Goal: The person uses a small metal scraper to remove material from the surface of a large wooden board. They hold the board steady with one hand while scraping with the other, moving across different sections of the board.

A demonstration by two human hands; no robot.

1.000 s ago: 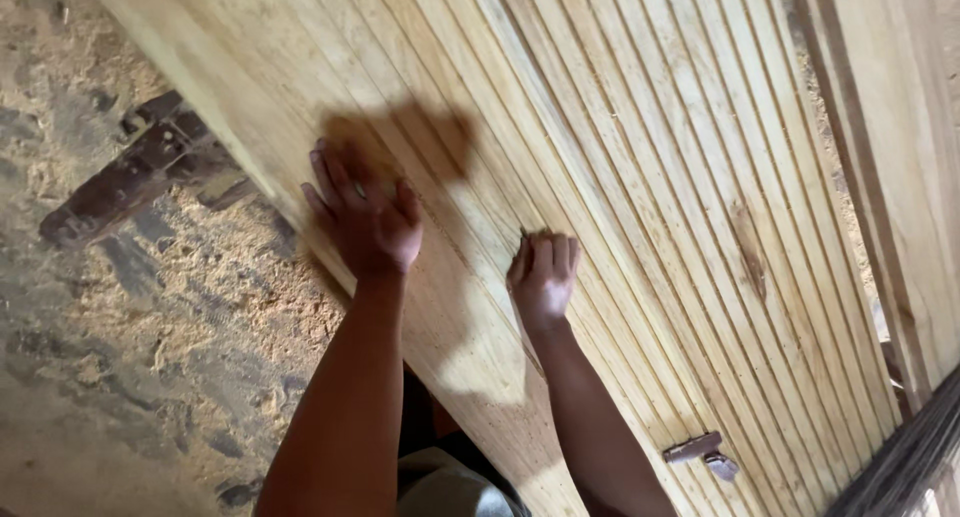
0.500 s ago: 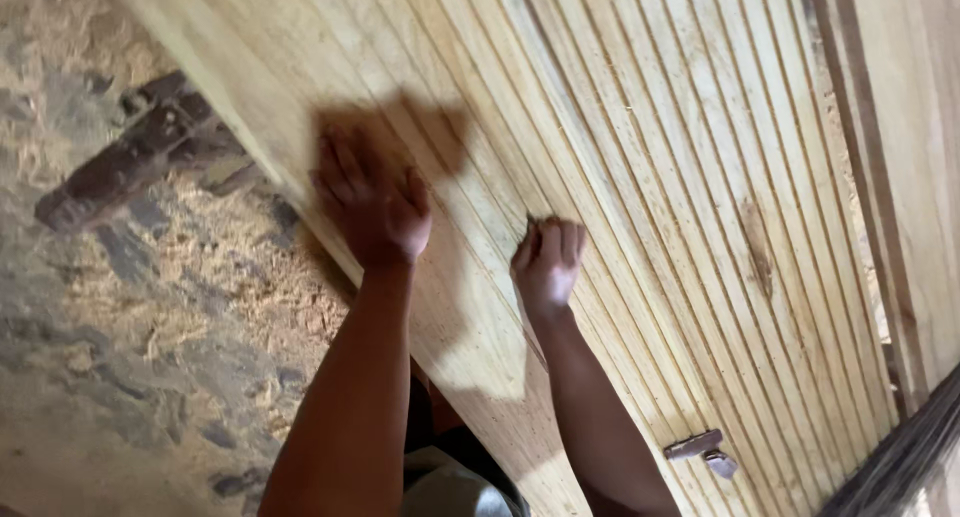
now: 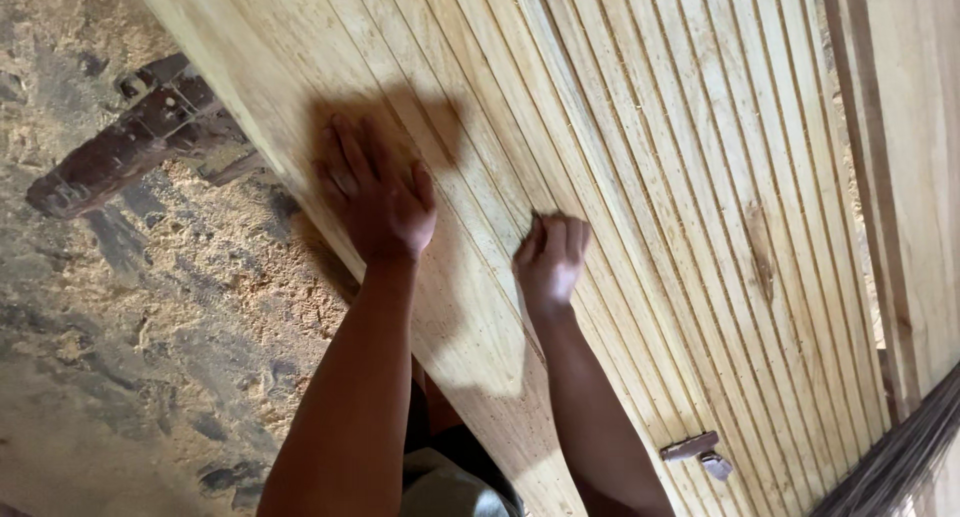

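A long pale wooden panel [image 3: 650,127] with many parallel grooves runs diagonally across the view. My left hand [image 3: 375,192] lies flat on its smooth border near the left edge, fingers spread, and holds nothing. My right hand [image 3: 550,257] rests on the grooved part a little to the right. Its fingers are curled shut against the wood, and anything under them is hidden. Both forearms reach up from the bottom of the view.
Left of the panel, sawdust covers the rough floor [image 3: 150,327], with a dark bar-shaped piece [image 3: 130,147] lying on it. A small metal fitting [image 3: 700,452] sits on the panel at the lower right. Another plank [image 3: 910,127] lies along the right, and broom-like bristles [image 3: 900,457] fill the corner.
Both hands have slid a little farther up the panel. The right hand stays curled and the left stays flat.
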